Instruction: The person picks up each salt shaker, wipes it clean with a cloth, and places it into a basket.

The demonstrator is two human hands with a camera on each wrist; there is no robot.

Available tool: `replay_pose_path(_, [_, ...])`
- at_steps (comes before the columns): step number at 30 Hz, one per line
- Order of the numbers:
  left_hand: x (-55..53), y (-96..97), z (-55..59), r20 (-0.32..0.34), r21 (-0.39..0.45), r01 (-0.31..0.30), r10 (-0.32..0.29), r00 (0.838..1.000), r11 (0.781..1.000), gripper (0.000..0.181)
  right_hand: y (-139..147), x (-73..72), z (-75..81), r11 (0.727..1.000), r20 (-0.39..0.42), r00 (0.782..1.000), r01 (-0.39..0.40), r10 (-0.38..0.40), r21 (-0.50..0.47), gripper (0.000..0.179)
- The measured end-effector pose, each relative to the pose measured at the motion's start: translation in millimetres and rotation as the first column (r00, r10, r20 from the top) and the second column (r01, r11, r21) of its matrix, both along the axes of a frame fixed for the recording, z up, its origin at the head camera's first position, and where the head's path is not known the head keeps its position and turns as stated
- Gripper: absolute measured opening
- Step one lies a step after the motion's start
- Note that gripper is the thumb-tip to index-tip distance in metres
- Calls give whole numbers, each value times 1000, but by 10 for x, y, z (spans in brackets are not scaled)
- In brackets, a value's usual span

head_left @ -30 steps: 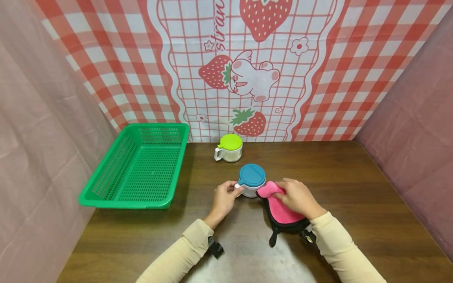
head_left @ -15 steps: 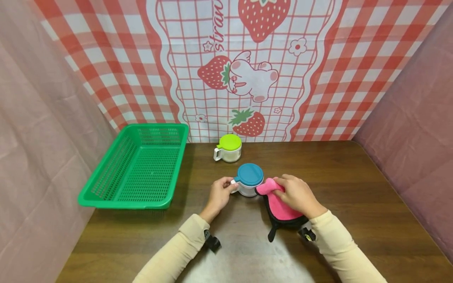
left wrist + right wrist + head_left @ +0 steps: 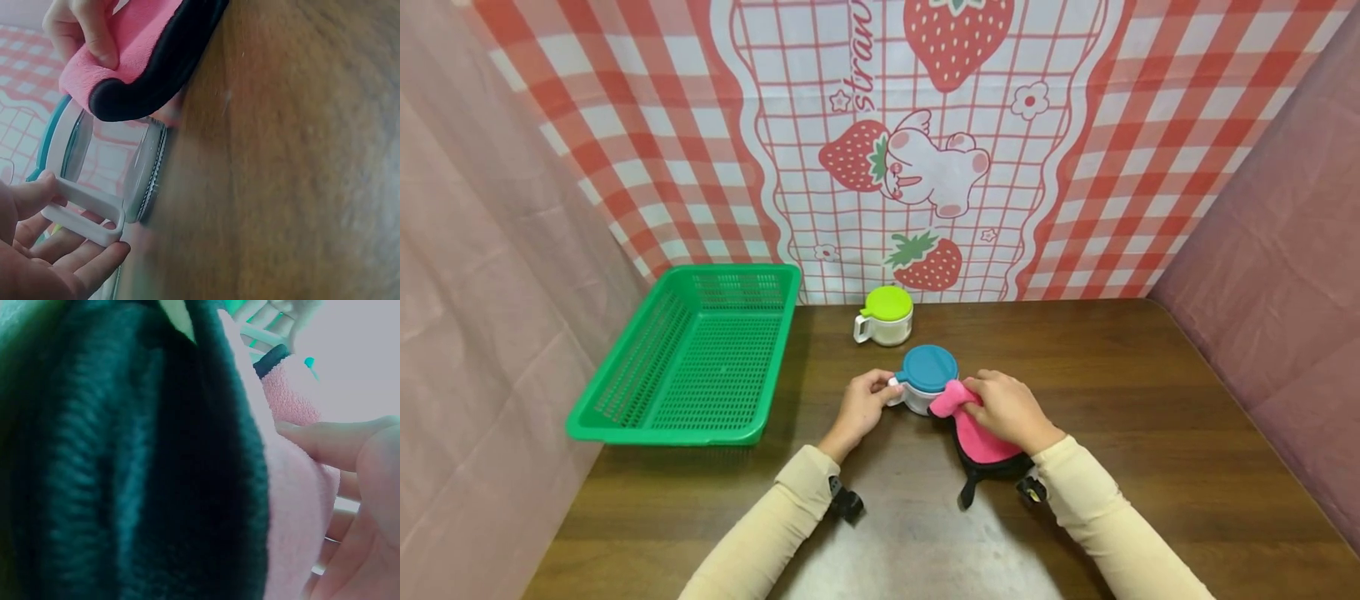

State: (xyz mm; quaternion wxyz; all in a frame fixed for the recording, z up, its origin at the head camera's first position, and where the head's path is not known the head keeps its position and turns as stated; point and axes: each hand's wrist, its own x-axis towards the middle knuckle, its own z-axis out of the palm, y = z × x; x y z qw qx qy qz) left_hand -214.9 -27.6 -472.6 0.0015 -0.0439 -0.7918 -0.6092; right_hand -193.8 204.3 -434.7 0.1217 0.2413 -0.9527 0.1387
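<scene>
A glass jar (image 3: 917,402) with a blue lid (image 3: 930,368) and a white handle (image 3: 87,215) stands upright on the table. My left hand (image 3: 859,410) grips that handle, the thumb on its upper part and the fingers behind it. In my right hand (image 3: 1009,410) is a pink cloth (image 3: 981,440) with black edging and a black loop; thumb and fingers pinch its folded corner. That corner lies against the jar's right side, just below the lid. In the right wrist view the cloth's dark side (image 3: 206,487) fills much of the picture.
Behind the blue-lidded jar stands a similar jar (image 3: 892,331) with a lime-green lid and white handle. A green perforated basket (image 3: 775,367) sits on the left of the wooden table (image 3: 1120,383). A checked strawberry-print cloth (image 3: 925,167) hangs at the back, with pink curtains on both sides.
The jar and my left hand have shifted slightly left. My right hand has moved left with the cloth, whose folded corner now overlaps more of the jar's right side.
</scene>
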Motion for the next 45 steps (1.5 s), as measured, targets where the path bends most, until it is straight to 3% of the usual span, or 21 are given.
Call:
replay_pose_path(8, [-39, -12, -18, 2, -24, -12, 12, 1000, 1000, 20, -48, -16, -134, 1000, 23, 1000, 14, -15, 12, 12])
replay_pose_path(13, [-48, -6, -33, 21, 14, -17, 17, 1000, 1000, 23, -50, 9, -152, 1000, 39, 999, 24, -25, 6, 12])
replay_pose_path(18, [-46, -6, -38, 51, 75, -34, 30, 998, 997, 28, 15, 33, -99, 999, 39, 999, 22, -20, -33, 15])
replay_pose_path(23, [-35, -13, -24, 11, 107, -33, 32, 999, 994, 29, 130, 28, -41, 997, 44, 998, 41, -38, -69, 23])
replay_pose_path(30, [-10, -19, -12, -4, 83, -37, 38, 999, 996, 29, 276, 10, 41, 994, 36, 996, 80, -78, -75, 24])
replay_pose_path(45, [-20, 15, -45, -27, 49, -49, 51, 998, 998, 26, 297, -38, 177, 998, -32, 998, 55, -55, -8, 36])
